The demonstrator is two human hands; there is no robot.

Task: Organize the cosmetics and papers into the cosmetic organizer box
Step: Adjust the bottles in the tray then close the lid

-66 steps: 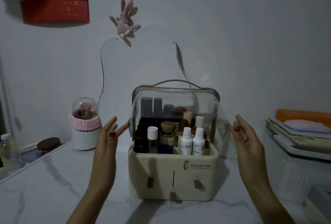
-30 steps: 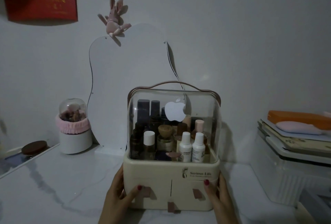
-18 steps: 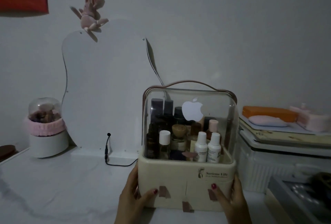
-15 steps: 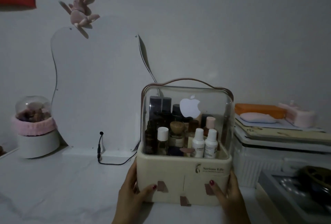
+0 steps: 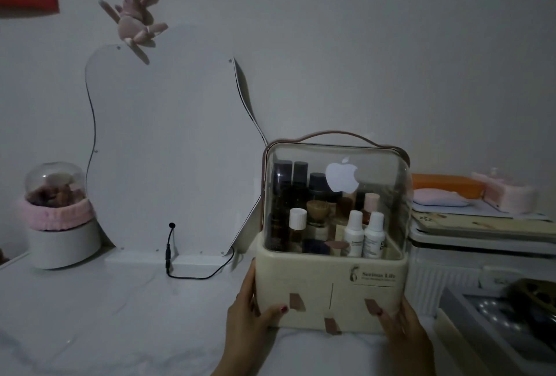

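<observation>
hands grip the cosmetic organizer box (image 5: 331,291) at its lower corners: left hand (image 5: 249,318) on the left side, thumb across the cream front, right hand (image 5: 404,333) on the right, fingers of both closed on the box. it stands on the white tabletop (image 5: 90,309), clear lid (image 5: 337,195) shut over upright bottles (image 5: 352,234), just beside a white storage bin (image 5: 481,258) on the right. a curvy mirror (image 5: 162,150) leans on the wall behind, well left of it a domed white jar (image 5: 60,219)

We count one organizer (image 5: 331,291) at five o'clock, two white bottles (image 5: 352,235) inside it, two hands (image 5: 249,312), and one mirror (image 5: 162,147) at ten o'clock.
</observation>
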